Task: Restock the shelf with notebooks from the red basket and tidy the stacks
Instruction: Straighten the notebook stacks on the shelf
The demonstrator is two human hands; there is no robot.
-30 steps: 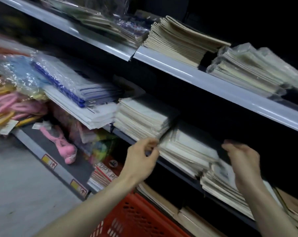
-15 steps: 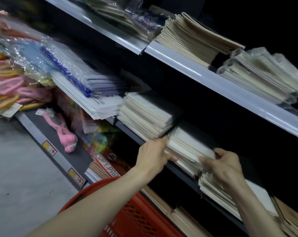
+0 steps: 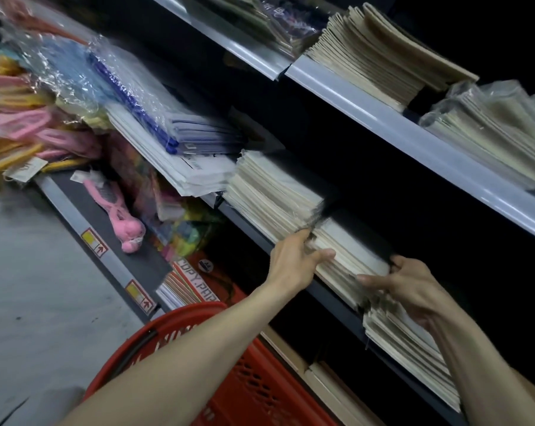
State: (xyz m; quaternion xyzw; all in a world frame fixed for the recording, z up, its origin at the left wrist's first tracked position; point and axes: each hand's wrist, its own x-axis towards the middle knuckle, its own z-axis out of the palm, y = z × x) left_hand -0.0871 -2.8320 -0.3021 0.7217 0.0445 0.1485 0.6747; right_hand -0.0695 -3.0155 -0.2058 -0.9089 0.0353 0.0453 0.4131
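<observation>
Squaring the middle stack of notebooks on the centre shelf, my two hands bracketing it from either end.

The middle notebook stack (image 3: 349, 256) lies on the dark centre shelf (image 3: 330, 295), between a taller stack (image 3: 269, 195) on its left and a lower stack (image 3: 410, 342) on its right. My left hand (image 3: 293, 262) presses the near-left corner, fingers spread along the edges; my right hand (image 3: 413, 287) cups the right end, thumb on the front; both are partly curled against the paper, neither closed round a single book. To do this well I judge that I should push both ends inward evenly and tap the front edges flush. The red basket (image 3: 229, 379) sits below my forearms, its contents hidden. Legible print: "COPY PAPER", partly covered, on a red package (image 3: 198, 284) lower down; arrow labels (image 3: 95, 245) mark the bottom rail.
</observation>
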